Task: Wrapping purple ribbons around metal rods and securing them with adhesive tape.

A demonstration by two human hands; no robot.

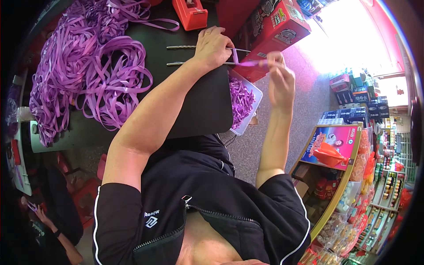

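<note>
Two thin metal rods lie side by side at the black table's right end, the far one twisted. My left hand is closed over them, fingers curled by the far rod; its exact grip is partly hidden. A purple ribbon passes around the rods just right of that hand. My right hand, blurred by motion, is closed on the ribbon's stretched end, out beyond the table edge. Below the rods, a white plastic bin holds many short purple ribbon pieces.
A large tangled heap of purple ribbon covers the left of the black table. A red tape dispenser and a red box stand at the far side. Shop shelves line the right. Another person's hand shows lower left.
</note>
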